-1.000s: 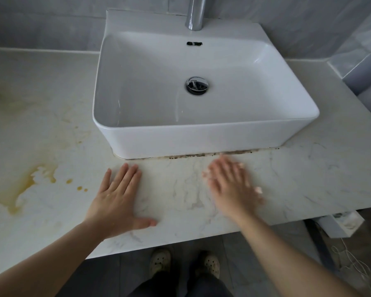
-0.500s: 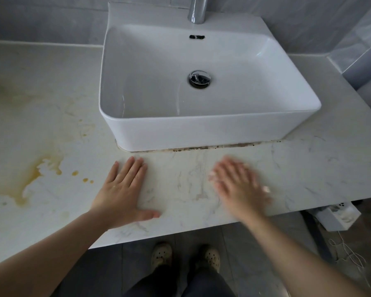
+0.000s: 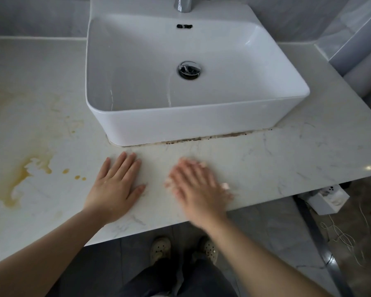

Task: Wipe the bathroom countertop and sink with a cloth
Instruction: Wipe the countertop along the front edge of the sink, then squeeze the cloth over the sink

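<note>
The white marble countertop [image 3: 287,163] carries a white rectangular vessel sink [image 3: 201,123]. My left hand [image 3: 116,185] lies flat on the counter in front of the sink, fingers spread, holding nothing. Just to its right, my right hand [image 3: 195,189] is blurred and presses flat on a small pale pink cloth [image 3: 225,186]. Only bits of the cloth show past the fingers and thumb. Both hands are near the counter's front edge.
A yellow-brown stain [image 3: 24,174] spreads over the counter's left part. Dark grime [image 3: 201,139] lines the sink's front base. The drain [image 3: 189,70] and faucet [image 3: 183,4] are at the back. A white power strip [image 3: 328,198] with cords lies on the floor at right.
My right hand has slid left along the counter with the cloth, closer to my left hand. The left hand has stayed flat in place. The view has shifted slightly.
</note>
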`<state>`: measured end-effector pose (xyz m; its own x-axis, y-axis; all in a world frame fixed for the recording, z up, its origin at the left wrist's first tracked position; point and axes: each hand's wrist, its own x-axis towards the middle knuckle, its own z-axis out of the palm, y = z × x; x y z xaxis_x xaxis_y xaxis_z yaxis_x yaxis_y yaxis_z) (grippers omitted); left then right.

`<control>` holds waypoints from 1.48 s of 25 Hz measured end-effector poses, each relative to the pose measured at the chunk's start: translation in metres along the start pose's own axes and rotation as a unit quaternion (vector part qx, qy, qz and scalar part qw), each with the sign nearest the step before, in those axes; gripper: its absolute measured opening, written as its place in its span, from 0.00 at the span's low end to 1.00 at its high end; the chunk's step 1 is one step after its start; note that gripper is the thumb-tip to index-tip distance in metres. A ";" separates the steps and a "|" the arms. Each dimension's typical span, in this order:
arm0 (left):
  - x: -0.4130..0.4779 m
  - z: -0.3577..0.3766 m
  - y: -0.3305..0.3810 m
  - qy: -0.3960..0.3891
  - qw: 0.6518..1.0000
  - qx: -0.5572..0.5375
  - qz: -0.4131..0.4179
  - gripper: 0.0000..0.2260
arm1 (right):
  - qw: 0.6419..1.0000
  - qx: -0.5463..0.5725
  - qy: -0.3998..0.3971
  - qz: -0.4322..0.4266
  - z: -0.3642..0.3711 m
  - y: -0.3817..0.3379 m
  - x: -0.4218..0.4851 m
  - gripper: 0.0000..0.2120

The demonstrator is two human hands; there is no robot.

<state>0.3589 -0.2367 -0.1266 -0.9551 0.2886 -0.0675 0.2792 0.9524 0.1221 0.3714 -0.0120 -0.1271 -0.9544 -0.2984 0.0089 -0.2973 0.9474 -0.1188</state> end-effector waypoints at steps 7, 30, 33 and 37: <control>-0.014 0.010 0.008 0.096 0.985 -0.057 -0.135 0.24 | 0.966 0.020 0.023 0.258 0.002 0.012 0.012 0.30; 0.003 -0.015 0.013 0.110 0.986 -0.107 -0.060 0.20 | 0.995 -0.021 -0.084 -0.058 -0.017 0.002 0.033 0.32; 0.022 -0.016 0.040 0.065 0.993 -0.076 0.058 0.22 | 0.996 0.010 -0.082 -0.022 -0.025 0.021 0.016 0.36; 0.034 -0.010 0.052 0.045 0.991 0.041 0.116 0.23 | 0.999 0.025 -0.019 -0.036 -0.019 0.026 0.003 0.25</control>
<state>0.3398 -0.1788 -0.1124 -0.8684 0.4941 0.0423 0.4957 0.8674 0.0434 0.3607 0.0140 -0.1111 -0.9288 -0.3701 -0.0188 -0.3618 0.9167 -0.1695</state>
